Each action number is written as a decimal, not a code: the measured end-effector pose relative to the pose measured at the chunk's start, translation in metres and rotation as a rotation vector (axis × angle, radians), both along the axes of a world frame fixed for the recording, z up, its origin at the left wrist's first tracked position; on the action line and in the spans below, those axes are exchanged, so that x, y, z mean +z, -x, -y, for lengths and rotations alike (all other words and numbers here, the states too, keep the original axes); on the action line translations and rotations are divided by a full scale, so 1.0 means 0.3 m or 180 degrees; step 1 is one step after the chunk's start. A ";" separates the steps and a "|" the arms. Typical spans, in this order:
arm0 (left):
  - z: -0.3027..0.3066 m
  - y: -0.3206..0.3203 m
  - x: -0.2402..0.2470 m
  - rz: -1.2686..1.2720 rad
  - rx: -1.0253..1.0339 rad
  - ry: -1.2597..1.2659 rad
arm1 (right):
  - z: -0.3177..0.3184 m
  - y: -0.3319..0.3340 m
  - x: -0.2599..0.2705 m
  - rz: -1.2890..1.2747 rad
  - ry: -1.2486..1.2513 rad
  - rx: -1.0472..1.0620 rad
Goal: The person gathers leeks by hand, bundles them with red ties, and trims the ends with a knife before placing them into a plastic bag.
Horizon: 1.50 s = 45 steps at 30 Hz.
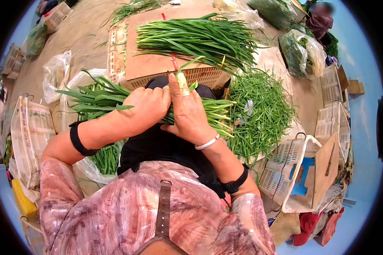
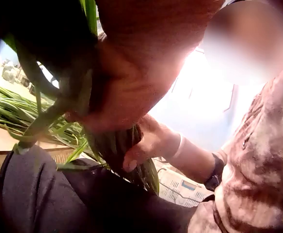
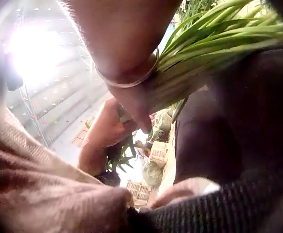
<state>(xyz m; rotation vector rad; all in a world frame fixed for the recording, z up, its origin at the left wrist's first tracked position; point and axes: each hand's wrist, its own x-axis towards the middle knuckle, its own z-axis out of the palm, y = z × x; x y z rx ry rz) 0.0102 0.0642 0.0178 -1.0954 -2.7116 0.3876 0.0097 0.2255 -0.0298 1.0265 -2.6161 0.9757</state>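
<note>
the left hand [image 1: 147, 105] curls round the green bunch [image 1: 217, 113] above the lap [image 1: 147, 151], the right hand [image 1: 188, 112] clasping it with thumb and fingers; stalks could slide rightward if either grip slackens.

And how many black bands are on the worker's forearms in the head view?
2: one black band around the left forearm, another around the right forearm; neither is hidden.

Blue wall [image 1: 365, 114] at right, tan floor [image 1: 91, 27], pale plastic crates [image 1: 327, 121] along both sides, bright white light [image 3: 34, 51]
</note>
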 end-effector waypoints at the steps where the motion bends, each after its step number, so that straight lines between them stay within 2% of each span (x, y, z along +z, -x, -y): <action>1: 0.002 -0.008 -0.010 0.0009 -0.0006 0.0005 | 0.000 -0.012 -0.010 -0.0039 0.0015 -0.0097; 2: 0.002 -0.014 -0.021 0.0051 0.0061 -0.0035 | 0.005 -0.023 -0.024 -0.0039 0.0013 -0.0104; 4: 0.006 -0.025 -0.037 0.0079 0.0131 -0.0088 | 0.035 -0.040 -0.065 -0.0310 -0.0383 -0.0569; 5: 0.013 -0.028 -0.042 0.0166 0.0187 -0.0223 | 0.054 -0.041 -0.077 -0.0751 -0.0390 -0.0759; 8: 0.030 -0.024 -0.057 0.0427 0.0271 -0.0364 | 0.056 -0.044 -0.079 -0.0527 -0.0723 -0.0803; 9: 0.035 -0.018 -0.055 0.0580 0.0315 -0.0385 | 0.057 -0.031 -0.076 -0.0707 -0.0707 -0.0841; 12: 0.020 0.029 0.027 0.0682 0.0028 -0.0562 | 0.009 0.005 -0.012 -0.0118 -0.0799 -0.0800; 13: 0.013 0.058 0.081 0.1062 0.0156 -0.0671 | -0.023 0.023 0.021 0.0140 -0.0718 -0.0751; 14: 0.015 0.096 0.132 0.0300 -0.0366 -0.0923 | -0.059 0.037 0.068 0.0374 -0.0549 -0.0788; 16: -0.005 0.145 0.280 0.0802 0.0023 -0.1721 | -0.161 0.077 0.090 0.0612 0.0112 -0.0884; 17: -0.002 0.198 0.327 0.0503 -0.0050 -0.1946 | -0.213 0.089 0.130 0.0581 0.0463 -0.0806; 18: -0.011 0.232 0.380 0.0708 0.0030 -0.2451 | -0.271 0.094 0.183 0.0541 0.0813 -0.0738; 19: 0.002 0.298 0.392 0.0940 -0.0347 -0.3025 | -0.343 0.094 0.226 0.0820 0.0918 -0.0785; 20: 0.004 0.349 0.566 0.2795 0.0794 -0.2352 | -0.424 0.091 0.262 0.1094 0.1033 -0.0851; 22: 0.053 0.482 0.381 0.2345 -0.0157 -0.3700 | -0.599 0.082 0.305 0.1227 0.0824 -0.1566; 24: 0.011 0.484 0.284 0.2458 -0.0048 -0.4261 | -0.739 0.052 0.318 0.1120 0.2480 -0.1125; 27: -0.061 0.461 0.103 0.2841 0.0664 -0.3413 | -0.912 -0.004 0.360 0.1008 0.3551 -0.0958; 28: -0.073 0.461 -0.017 0.2006 0.0120 -0.3109 | -0.978 -0.017 0.355 0.0971 0.3883 -0.0904; 29: -0.110 0.400 0.011 0.2080 0.0313 -0.2238 | -1.037 -0.034 0.350 0.1121 0.4219 -0.0794; 30: -0.140 0.338 -0.008 0.1380 0.0605 -0.1458 | -1.075 -0.049 0.345 0.1065 0.4209 -0.0836; 32: -0.208 0.291 0.022 0.1314 0.0724 -0.0943 | -1.132 -0.071 0.326 0.0985 0.4882 -0.0709; 33: -0.235 0.280 0.043 0.1314 0.0676 -0.0934 | -1.141 -0.078 0.311 0.1110 0.4977 -0.0657; 35: -0.277 0.256 0.082 0.1676 -0.0539 -0.2041 | -1.124 -0.088 0.262 0.1261 0.5051 -0.0742; 36: -0.308 0.250 0.124 0.1696 -0.0532 -0.2032 | -1.103 -0.084 0.238 0.1415 0.5145 -0.0725; 38: -0.388 0.253 0.210 0.3010 -0.1156 -0.2789 | -1.055 -0.062 0.185 0.1830 0.5298 -0.0661; 40: -0.486 0.318 0.172 0.3076 -0.1513 -0.2964 | -0.991 -0.023 0.150 0.2023 0.5026 -0.0524; 41: -0.530 0.348 0.142 0.3034 -0.1455 -0.2602 | -0.964 0.001 0.135 0.2201 0.5134 -0.0416; 42: -0.551 0.355 0.141 0.3357 -0.1265 -0.2051 | -0.916 0.030 0.132 0.2295 0.5185 -0.0313; 44: -0.567 0.383 -0.027 0.5138 -0.1530 -0.2123 | -0.810 0.080 0.139 0.2529 0.5323 0.0069; 45: -0.549 0.393 -0.084 0.5550 -0.1498 -0.1876 | -0.771 0.114 0.132 0.2572 0.5383 0.0275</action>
